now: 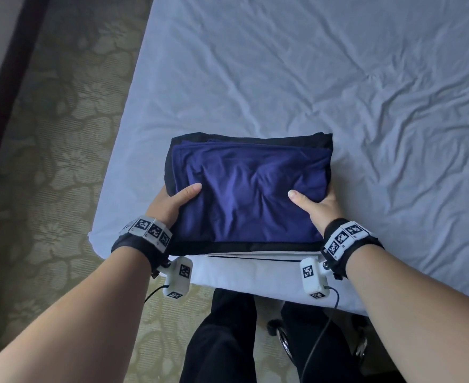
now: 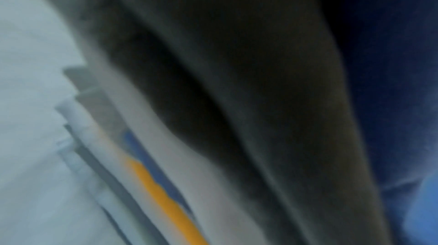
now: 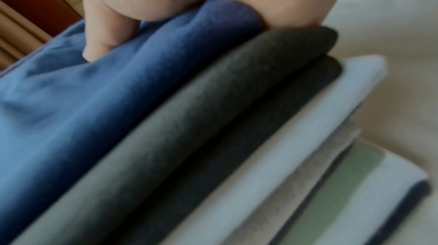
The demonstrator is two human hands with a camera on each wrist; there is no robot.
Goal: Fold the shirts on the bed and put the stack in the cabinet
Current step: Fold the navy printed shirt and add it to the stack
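The stack of folded shirts (image 1: 244,194), navy one on top, sits at the bed's (image 1: 338,78) near edge. The left hand (image 1: 172,205) and right hand (image 1: 317,207) each grip a side, thumbs on top.

Both forearms bare, reaching forward side by side. Left hand (image 1: 169,205) at left edge of stack of folded shirts (image 1: 247,189): thumb flat on top, fingers hidden beneath. Right hand (image 1: 317,207) at right edge, mirrored: thumb pressed on top, fingers tucked out of sight under stack. Right wrist view shows thumb dug into top blue fabric. Black wrist straps with marker blocks on both wrists. Dark-trousered legs below.
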